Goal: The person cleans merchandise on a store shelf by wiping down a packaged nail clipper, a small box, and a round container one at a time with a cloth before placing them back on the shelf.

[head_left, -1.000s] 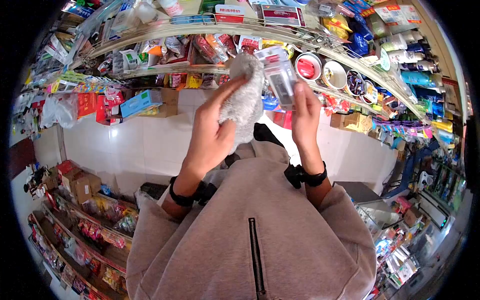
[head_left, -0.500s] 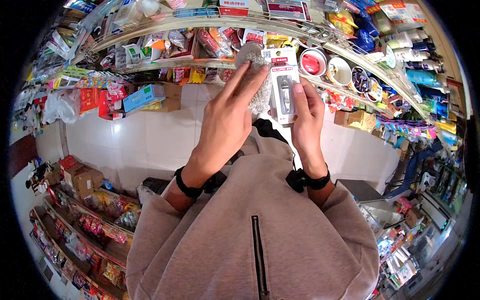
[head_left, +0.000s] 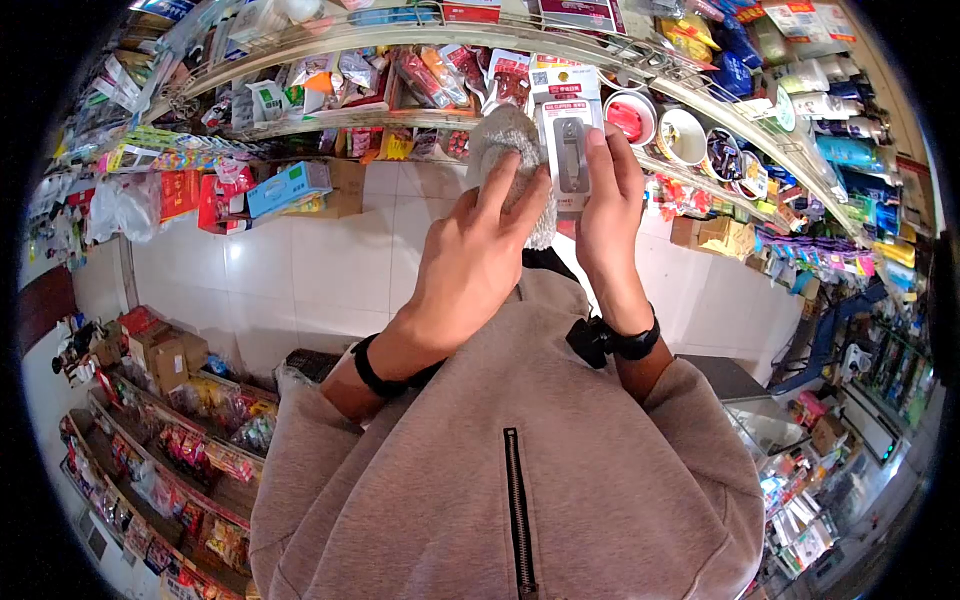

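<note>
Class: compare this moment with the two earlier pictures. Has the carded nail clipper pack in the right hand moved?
Yes. The nail clipper pack has risen toward the upper shelf rail, its top now reaching the hanging packets there, with the right hand gripping it.

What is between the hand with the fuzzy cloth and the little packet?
Only the grey cloth itself: the left hand presses it beside the packet, which the right hand holds up. Nothing else visible intervenes.

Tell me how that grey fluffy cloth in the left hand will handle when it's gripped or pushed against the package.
The grey fluffy cloth is bunched under the left hand, so it is probably soft and floppy, yielding rather than pushing back. Its fuzzy pile suggests it is light and unlikely to slip. The carded package in the right hand stays flat, so it is likely stiffer.
</note>
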A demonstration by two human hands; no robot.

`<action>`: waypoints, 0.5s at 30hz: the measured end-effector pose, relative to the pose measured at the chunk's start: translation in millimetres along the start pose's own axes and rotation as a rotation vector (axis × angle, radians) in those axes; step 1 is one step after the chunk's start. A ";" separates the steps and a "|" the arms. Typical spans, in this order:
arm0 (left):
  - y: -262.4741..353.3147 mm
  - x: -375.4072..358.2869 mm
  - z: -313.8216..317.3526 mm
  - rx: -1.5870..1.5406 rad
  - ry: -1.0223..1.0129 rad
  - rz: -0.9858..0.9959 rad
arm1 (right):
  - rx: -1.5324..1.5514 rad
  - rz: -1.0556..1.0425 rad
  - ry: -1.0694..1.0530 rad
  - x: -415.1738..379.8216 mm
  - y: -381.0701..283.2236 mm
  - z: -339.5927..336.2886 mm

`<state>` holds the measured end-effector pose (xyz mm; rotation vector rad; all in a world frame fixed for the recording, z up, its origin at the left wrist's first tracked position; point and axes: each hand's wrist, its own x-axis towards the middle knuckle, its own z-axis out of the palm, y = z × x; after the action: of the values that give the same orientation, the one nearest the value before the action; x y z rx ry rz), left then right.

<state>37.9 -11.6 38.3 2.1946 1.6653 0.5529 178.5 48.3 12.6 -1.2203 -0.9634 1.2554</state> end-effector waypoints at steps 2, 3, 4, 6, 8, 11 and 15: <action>0.9 -2.4 -2.0 0.007 -0.002 0.009 | 0.061 0.047 0.011 2.7 1.4 1.4; 1.7 -3.9 -2.7 0.030 -0.014 0.019 | 0.159 0.115 0.018 5.3 6.6 -0.8; 2.5 -5.9 -3.5 0.053 -0.027 0.028 | 0.256 0.184 0.024 7.8 9.7 -2.6; 4.1 -10.9 -5.8 0.057 -0.063 0.043 | 0.286 0.210 0.014 11.5 9.2 -2.8; 1.9 -13.8 -7.5 0.060 -0.098 0.059 | 0.358 0.196 0.037 14.5 9.6 -1.6; -7.4 -17.9 -5.8 -0.058 -0.142 0.060 | 0.492 0.228 0.003 19.6 7.8 -5.2; -16.2 -17.5 -5.4 -0.310 -0.091 -0.059 | 0.594 0.272 -0.003 20.5 -5.9 -3.3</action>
<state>17.5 -24.0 33.3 1.9141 1.4818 0.6376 184.9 68.6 15.8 -0.8886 -0.3772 1.6094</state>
